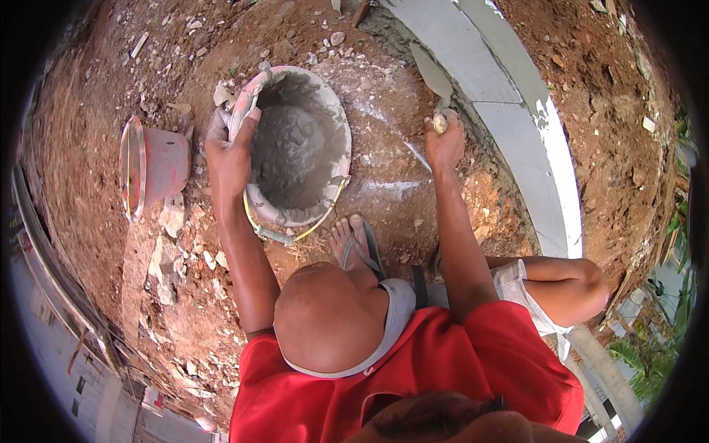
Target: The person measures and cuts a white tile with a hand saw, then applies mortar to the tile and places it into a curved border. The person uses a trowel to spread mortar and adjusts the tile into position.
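My left hand [232, 151] is closed on the left rim of a bucket [339, 136], thumb over the edge. Wet grey mortar [292, 148] fills part of the bucket, and its rim is crusted with the same stuff. The bucket's yellow wire handle hangs down on the near side with a grey-green grip [274, 235]. In my right hand [446, 145] is a trowel [430, 72], its knob-ended handle in my fist. The trowel's blade points away from me, beside a low block wall [502, 136].
A second, reddish bucket [166, 166] lies on its side at the left. Stones and broken rubble [170, 258] cover the reddish soil near it. The block wall curves along the right, with mortar at its foot. My sandalled foot [353, 240] stands just below the mortar bucket.
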Tool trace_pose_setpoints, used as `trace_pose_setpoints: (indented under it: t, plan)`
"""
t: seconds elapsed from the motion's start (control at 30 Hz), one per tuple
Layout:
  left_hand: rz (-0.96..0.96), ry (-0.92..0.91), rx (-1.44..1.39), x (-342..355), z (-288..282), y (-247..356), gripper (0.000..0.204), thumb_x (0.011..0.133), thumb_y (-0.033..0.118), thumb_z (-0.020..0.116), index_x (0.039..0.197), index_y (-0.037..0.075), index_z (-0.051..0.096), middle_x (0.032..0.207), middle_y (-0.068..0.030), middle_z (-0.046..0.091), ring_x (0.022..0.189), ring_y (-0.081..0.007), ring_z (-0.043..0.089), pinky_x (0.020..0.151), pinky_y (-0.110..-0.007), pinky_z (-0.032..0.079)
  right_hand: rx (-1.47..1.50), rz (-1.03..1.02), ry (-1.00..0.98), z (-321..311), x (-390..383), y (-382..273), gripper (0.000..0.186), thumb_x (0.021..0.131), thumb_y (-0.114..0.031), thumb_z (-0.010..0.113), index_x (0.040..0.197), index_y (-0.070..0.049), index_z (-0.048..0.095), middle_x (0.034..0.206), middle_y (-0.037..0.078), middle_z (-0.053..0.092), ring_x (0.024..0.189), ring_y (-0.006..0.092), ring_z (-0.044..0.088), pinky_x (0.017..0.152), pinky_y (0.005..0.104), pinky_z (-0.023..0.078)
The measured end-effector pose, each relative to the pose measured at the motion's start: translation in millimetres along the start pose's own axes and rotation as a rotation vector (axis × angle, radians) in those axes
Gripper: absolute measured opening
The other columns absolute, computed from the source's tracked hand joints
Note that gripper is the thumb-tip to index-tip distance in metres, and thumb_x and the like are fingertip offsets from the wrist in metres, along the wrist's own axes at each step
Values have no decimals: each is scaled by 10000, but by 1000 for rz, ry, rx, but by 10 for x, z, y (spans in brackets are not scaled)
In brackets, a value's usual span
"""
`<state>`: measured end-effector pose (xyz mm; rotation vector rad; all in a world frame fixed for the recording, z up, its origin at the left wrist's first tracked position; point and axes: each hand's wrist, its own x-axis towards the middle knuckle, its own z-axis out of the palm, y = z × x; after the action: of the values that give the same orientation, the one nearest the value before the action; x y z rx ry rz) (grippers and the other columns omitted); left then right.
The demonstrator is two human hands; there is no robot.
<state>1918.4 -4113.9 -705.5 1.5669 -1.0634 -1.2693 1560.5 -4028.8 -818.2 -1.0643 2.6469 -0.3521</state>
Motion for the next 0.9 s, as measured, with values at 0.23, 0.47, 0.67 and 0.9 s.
trace_pose_setpoints:
  t: [0.23,0.47,0.67,0.9]
  plan:
    - [-21,-20,17,18,-5,-28,225,1006,237,765,1137,59,722,976,48,684,878,-43,558,799,-231,438,61,56,-219,39,789,-463,535,880,-423,807,1313,-121,725,1273,229,735,1218,428,677,1014,511,533]
    - [-60,-8,41,-6,-51,0,250,1004,238,767,1164,51,720,1013,26,704,906,-61,580,837,-246,463,333,164,-170,99,758,-307,509,856,-427,826,1242,-100,772,1249,234,750,1193,424,695,1014,490,526]
    - [-52,13,15,-11,-20,0,254,1004,225,764,1180,48,719,1028,18,707,918,-68,585,851,-242,460,163,10,-21,133,286,-515,480,884,-308,805,1301,-98,698,1248,216,730,1194,415,680,1010,514,523]
    - [-47,-24,-30,3,29,-12,270,997,229,774,1186,44,720,1027,32,703,906,-46,576,831,-238,452,-18,9,-267,298,892,-904,585,888,-393,808,1378,-104,672,1348,206,709,1279,389,660,1045,493,522]
